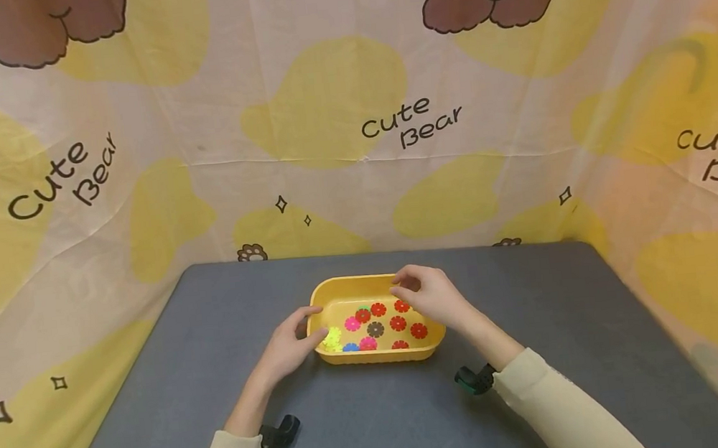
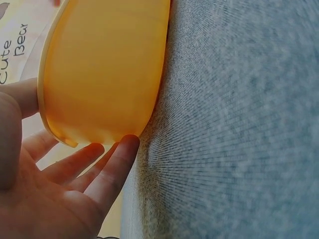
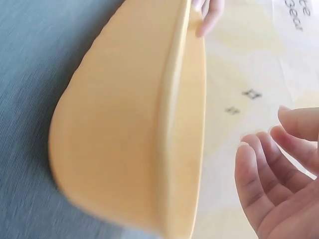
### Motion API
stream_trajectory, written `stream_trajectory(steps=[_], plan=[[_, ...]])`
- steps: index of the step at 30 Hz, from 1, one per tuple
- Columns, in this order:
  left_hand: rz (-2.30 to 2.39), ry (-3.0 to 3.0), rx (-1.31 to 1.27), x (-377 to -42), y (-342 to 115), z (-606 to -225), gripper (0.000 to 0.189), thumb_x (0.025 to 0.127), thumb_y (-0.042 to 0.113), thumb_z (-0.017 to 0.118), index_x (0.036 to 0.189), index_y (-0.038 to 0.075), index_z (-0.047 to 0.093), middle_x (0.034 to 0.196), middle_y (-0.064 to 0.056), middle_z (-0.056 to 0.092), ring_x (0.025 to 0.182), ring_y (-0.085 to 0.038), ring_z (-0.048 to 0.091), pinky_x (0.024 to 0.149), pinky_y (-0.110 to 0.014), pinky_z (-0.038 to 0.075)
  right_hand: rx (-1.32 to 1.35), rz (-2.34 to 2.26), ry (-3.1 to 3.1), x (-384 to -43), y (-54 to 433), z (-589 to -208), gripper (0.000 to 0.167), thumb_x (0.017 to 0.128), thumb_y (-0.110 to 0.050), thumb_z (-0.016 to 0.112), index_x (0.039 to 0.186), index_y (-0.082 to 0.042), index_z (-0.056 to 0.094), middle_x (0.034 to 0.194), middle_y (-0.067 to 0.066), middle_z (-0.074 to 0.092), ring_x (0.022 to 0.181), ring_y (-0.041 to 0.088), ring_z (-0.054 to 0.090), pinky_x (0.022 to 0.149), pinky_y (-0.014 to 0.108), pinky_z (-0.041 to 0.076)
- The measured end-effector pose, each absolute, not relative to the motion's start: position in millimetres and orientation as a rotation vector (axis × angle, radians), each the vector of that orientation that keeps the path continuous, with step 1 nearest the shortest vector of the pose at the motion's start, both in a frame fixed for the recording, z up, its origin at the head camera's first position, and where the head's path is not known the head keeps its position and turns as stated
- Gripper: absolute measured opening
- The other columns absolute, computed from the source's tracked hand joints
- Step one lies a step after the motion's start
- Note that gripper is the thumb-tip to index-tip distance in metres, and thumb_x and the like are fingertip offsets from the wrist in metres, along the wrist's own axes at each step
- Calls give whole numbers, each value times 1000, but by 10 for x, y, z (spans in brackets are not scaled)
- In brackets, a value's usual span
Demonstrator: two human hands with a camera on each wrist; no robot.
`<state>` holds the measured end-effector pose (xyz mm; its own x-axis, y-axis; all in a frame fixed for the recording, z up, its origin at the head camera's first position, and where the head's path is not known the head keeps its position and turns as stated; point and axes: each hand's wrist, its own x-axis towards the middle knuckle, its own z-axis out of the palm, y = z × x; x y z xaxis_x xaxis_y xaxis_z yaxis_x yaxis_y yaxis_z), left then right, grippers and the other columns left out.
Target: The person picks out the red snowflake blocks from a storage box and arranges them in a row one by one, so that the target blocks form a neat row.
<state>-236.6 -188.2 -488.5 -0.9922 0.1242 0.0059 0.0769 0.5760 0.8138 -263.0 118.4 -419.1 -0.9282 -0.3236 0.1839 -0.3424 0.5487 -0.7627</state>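
A yellow plastic basin [image 1: 378,357] stands on the table and holds several small notched plastic discs. Red discs [image 1: 397,323] lie mostly to the right, a grey-brown disc [image 1: 376,330] in the middle, and yellow discs [image 1: 332,339] bunch at the left end. My left hand [image 1: 288,346] holds the basin's left end, its thumb over the rim; in the left wrist view, fingertips [image 2: 130,142] touch the outer wall. Above the basin's right side hovers my right hand [image 1: 433,292], fingers bent loosely. The right wrist view shows nothing between its thumb and fingers [image 3: 254,174].
The blue-grey table [image 1: 377,417] extends around the basin. A printed cloth [image 1: 322,112] hangs behind it and along both sides. Dark wrist-worn devices sit below each hand, one on the left wrist [image 1: 280,433] and one on the right wrist [image 1: 475,379].
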Motion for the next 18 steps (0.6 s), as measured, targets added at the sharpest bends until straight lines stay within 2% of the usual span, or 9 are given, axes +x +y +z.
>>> stream_trajectory(steps=[2,6,12,18], plan=[[1414,2741,174,-2364,-1879,-4888,53,93,34,74,141,18,58,147,-11,54,130,-39,54,102,-58,47,610,1339,-2744,-2622,1111,-4186,19,96,-19,72,112,-11,72,95,-3,69,80,14,62,70,32,54],[1417,2743,177,-2369,-1890,-4886,52,94,34,74,141,18,58,147,-11,54,130,-39,54,101,-57,48,638,1342,-2741,-2640,986,-4184,19,96,-19,72,113,-9,72,95,-2,69,79,15,62,71,33,54],[1416,2748,170,-2373,-1891,-4886,51,94,32,74,140,18,58,148,-12,54,130,-40,54,101,-58,48,632,1366,-2761,-2722,852,-4280,24,96,-22,73,115,-8,71,97,-3,69,89,15,63,77,34,54],[1415,2753,168,-2363,-1891,-4896,50,94,32,73,140,18,59,147,-12,54,128,-40,55,99,-58,48,655,1362,-2818,-2837,746,-4454,26,94,-21,74,115,-4,70,94,-1,66,84,17,61,70,31,53]])
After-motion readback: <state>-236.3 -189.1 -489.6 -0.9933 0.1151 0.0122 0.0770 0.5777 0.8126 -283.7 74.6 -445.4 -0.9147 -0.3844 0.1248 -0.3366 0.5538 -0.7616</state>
